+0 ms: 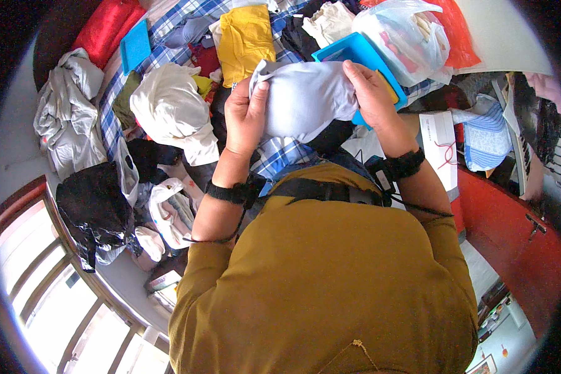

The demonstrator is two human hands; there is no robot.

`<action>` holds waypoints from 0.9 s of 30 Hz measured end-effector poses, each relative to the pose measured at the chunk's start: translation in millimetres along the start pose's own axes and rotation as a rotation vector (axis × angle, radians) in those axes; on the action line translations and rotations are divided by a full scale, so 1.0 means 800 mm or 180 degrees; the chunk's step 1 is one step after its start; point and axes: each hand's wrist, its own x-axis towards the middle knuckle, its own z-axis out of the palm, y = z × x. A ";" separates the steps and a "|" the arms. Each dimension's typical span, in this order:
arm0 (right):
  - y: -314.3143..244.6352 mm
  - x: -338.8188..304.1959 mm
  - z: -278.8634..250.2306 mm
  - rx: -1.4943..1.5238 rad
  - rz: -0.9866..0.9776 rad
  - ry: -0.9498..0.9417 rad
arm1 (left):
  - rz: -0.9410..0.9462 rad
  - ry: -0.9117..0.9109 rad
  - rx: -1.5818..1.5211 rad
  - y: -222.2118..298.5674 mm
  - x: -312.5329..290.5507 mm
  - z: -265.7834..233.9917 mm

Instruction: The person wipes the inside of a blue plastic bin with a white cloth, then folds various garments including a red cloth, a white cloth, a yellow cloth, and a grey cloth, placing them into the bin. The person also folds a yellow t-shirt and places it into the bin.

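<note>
A pale lavender-grey garment (306, 100) with a smooth, rounded middle is stretched between my hands, raised above the bed. My left hand (245, 118) pinches its left edge, thumb on the near face. At its upper right corner, my right hand (373, 95) grips the cloth between thumb and fingers. Folded yellow cloth (248, 40) lies just beyond my left hand. Behind the garment and my right hand stands a blue plastic bin (389, 67), partly covered by them. A rumpled white garment (171, 106) rests to the left.
Clothes are heaped over a blue checked sheet (109, 115). A flat blue plastic piece (135, 47) and a red bundle (109, 28) lie far left. At far right is a translucent plastic bag (405, 40). Black bags (93, 206) hang left; a white box (439, 149) stands right.
</note>
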 end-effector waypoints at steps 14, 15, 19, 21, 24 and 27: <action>0.030 0.004 -0.016 -0.2015 -0.1754 -0.1129 | 0.0407 0.0184 0.2135 0.054 0.012 0.008; 0.030 0.001 -0.009 -0.1987 -0.1839 -0.1243 | 0.0439 0.0139 0.2113 0.054 0.010 0.015; 0.039 -0.004 0.015 -0.0989 -0.1410 -0.1283 | 0.0043 0.0201 0.1127 0.046 0.006 0.046; 0.048 -0.008 0.009 -0.0013 -0.0635 -0.1173 | 0.0002 0.0287 0.0691 0.037 0.007 0.056; 0.055 0.002 -0.026 -0.0791 0.0199 -0.1132 | -0.0293 0.0467 0.0046 0.015 0.015 0.064; 0.062 0.008 -0.041 0.1095 0.0577 -0.1043 | -0.0994 0.0767 -0.0644 -0.012 0.023 0.073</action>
